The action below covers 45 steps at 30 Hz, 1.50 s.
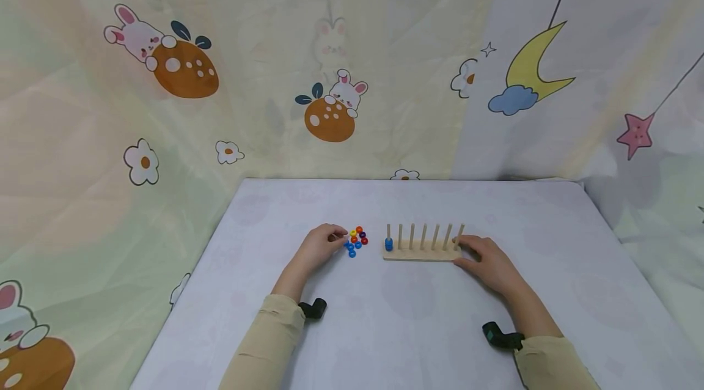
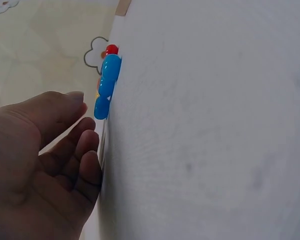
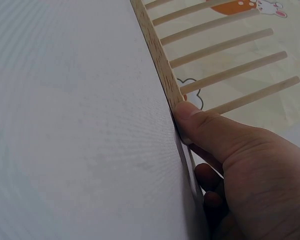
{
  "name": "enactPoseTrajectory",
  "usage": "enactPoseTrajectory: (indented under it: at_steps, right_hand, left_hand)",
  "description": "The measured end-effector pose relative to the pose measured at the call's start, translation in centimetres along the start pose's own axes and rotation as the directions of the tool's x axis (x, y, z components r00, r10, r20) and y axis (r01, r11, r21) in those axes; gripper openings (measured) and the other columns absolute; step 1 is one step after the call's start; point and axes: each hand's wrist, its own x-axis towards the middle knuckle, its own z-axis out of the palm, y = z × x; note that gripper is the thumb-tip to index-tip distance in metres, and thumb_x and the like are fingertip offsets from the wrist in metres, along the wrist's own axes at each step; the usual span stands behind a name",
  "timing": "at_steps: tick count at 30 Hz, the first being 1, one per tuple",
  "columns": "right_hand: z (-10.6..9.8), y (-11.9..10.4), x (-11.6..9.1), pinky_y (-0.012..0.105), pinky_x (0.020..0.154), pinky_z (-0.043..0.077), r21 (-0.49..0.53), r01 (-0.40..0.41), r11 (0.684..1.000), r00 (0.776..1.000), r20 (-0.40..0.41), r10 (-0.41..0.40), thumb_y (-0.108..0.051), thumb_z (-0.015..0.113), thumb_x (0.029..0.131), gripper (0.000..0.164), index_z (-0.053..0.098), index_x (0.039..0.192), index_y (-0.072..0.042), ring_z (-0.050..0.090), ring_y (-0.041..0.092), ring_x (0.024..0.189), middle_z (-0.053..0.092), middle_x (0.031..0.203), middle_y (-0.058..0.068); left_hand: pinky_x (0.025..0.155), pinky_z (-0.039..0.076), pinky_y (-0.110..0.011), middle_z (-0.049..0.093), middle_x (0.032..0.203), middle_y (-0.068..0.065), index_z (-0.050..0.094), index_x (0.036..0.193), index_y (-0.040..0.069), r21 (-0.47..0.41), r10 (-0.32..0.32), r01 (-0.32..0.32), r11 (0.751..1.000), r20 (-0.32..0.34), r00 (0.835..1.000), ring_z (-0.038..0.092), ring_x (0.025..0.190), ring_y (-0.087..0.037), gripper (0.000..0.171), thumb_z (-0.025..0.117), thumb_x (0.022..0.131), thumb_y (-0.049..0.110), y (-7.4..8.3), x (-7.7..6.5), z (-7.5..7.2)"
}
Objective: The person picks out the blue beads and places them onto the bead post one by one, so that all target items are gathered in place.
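Left fingers [image 2: 87, 142] loosely bent, slightly apart, just beside loose beads [image 1: 358, 245] on counter [image 1: 407, 323]. Right fingers [image 1: 474, 242] clamped on rack [image 1: 420, 252] at its right end. Only head view shows blue beads [image 1: 388, 245] on leftmost peg [image 1: 388, 231].

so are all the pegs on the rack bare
No, blue beads sit on the leftmost peg of the wooden rack in the head view.

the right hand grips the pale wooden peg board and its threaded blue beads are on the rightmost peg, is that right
Not quite: the threaded blue beads are on the leftmost slim wooden peg, as the head view shows; the right hand does grip the pale wooden peg board.
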Motion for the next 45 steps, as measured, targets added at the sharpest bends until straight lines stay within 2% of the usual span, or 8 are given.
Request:
enactPoseTrajectory:
  at_steps: [6,13,23,38,45]
  right_hand:
    - [0.06,0.05,-0.08,0.061,0.105,0.036,0.009,0.004,1.000,1.000,-0.004,-0.004,-0.034,0.071,0.090,0.052,0.058,0.135,-0.013,0.046,0.039,0.128,0.053,0.144,0.015]
    - [0.10,0.14,-0.12,0.060,0.105,0.036,0.008,0.005,1.000,1.000,-0.006,-0.005,-0.035,0.071,0.091,0.053,0.057,0.136,-0.012,0.046,0.039,0.128,0.053,0.144,0.015]
    - [0.20,0.32,-0.10,0.060,0.105,0.036,0.008,0.006,1.000,1.000,-0.007,-0.006,-0.038,0.071,0.091,0.054,0.057,0.136,-0.012,0.046,0.039,0.129,0.053,0.145,0.015]
    - [0.24,0.40,-0.06,0.060,0.105,0.036,0.005,0.003,1.000,1.000,-0.008,-0.003,-0.041,0.070,0.090,0.055,0.057,0.136,-0.013,0.046,0.038,0.129,0.052,0.145,0.014]
    - [0.18,0.24,-0.07,0.060,0.105,0.037,0.003,-0.002,1.000,1.000,-0.007,0.002,-0.040,0.070,0.091,0.055,0.056,0.137,-0.013,0.046,0.038,0.129,0.052,0.145,0.015]
  left_hand:
    - [0.091,0.050,-0.039,0.066,0.111,0.002,0.071,0.114,0.022,0.006,0.004,-0.004,1.000,0.031,1.000,0.058,0.097,-0.015,0.021,0.068,0.094,0.024,-0.19,-0.26,-0.14]
    - [0.090,0.050,-0.039,0.065,0.112,0.002,0.071,0.116,0.021,0.019,0.013,-0.014,1.000,0.054,0.998,0.057,0.097,-0.015,0.022,0.068,0.094,0.024,-0.54,-0.15,-0.06]
    - [0.082,0.048,-0.032,0.062,0.106,0.003,0.071,0.115,0.021,0.058,0.060,-0.063,0.996,0.051,0.997,0.054,0.091,-0.014,0.021,0.069,0.093,0.023,-0.94,0.23,0.38]
    - [0.081,0.047,-0.032,0.062,0.104,0.002,0.072,0.112,0.020,0.076,0.065,-0.067,0.995,0.030,0.997,0.053,0.089,-0.014,0.019,0.070,0.093,0.022,-0.78,0.20,0.48]
    - [0.084,0.049,-0.034,0.063,0.108,0.001,0.071,0.114,0.020,0.089,0.040,-0.043,0.995,0.033,0.999,0.055,0.092,-0.014,0.020,0.069,0.094,0.025,-0.58,0.17,0.37]
